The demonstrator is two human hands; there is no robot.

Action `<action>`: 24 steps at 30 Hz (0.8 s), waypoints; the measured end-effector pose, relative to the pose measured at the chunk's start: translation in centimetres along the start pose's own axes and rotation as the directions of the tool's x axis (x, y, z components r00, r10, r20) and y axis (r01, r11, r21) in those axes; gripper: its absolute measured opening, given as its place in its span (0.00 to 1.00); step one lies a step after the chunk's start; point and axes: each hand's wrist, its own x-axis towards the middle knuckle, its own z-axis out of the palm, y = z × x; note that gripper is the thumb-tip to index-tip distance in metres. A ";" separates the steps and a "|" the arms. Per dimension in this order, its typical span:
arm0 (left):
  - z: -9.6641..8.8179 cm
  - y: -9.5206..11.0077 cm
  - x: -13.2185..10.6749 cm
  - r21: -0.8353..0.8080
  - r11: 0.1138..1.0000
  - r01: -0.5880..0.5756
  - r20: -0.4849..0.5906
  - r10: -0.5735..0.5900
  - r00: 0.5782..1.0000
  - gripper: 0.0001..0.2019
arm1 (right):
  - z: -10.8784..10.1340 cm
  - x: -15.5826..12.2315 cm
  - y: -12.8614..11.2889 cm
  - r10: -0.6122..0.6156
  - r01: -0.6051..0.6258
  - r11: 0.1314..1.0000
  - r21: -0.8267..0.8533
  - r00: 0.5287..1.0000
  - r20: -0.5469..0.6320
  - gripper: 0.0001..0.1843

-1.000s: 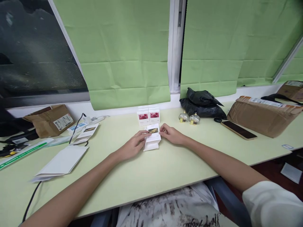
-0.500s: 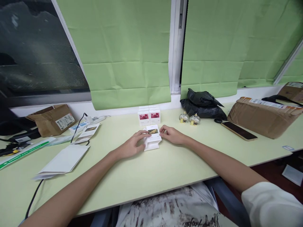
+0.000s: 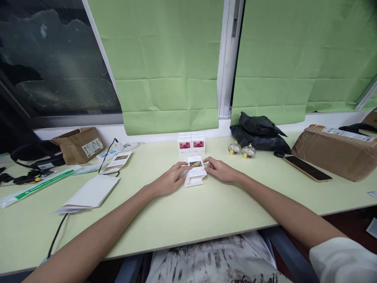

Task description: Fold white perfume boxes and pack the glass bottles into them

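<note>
A small white carton [image 3: 195, 171] with a yellow picture on its top lies in the middle of the pale green desk [image 3: 188, 212]. My left hand [image 3: 170, 181] grips its left side with curled fingers. My right hand [image 3: 220, 169] pinches its right edge near the top. Just behind stand several white boxes with pink pictures [image 3: 191, 144] in a tight group. Two small round glass bottles [image 3: 242, 149] sit to their right.
A black plastic bag [image 3: 259, 131], a phone [image 3: 307, 168] and a brown parcel [image 3: 332, 151] are at the right. At the left lie flat white cartons [image 3: 90, 192], a printed card [image 3: 118, 161], a cable [image 3: 59, 232], an open brown box [image 3: 79, 144] and headphones [image 3: 35, 159].
Both hands stay on the carton, pressing it slightly flatter. The camera has turned a little left, shifting everything rightward in view.
</note>
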 end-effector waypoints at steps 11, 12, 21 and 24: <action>0.0 0.2 0.0 0.025 1.000 -0.010 0.041 0.009 0.999 0.26 | -0.2 0.1 0.6 -0.002 0.002 1.000 -0.003 0.999 0.041 0.23; 0.0 0.2 0.0 0.026 1.000 -0.015 0.043 0.014 0.999 0.26 | -0.2 0.1 0.6 -0.001 0.001 1.000 0.000 0.999 0.045 0.23; -0.1 0.5 0.0 0.038 0.999 -0.022 0.054 0.020 0.998 0.25 | -0.3 0.0 0.5 0.005 -0.005 1.000 0.003 0.998 0.055 0.24; 0.0 0.4 0.0 0.042 0.999 -0.016 0.052 0.014 0.999 0.25 | -0.3 0.0 0.5 0.013 -0.013 1.000 -0.003 0.998 0.060 0.25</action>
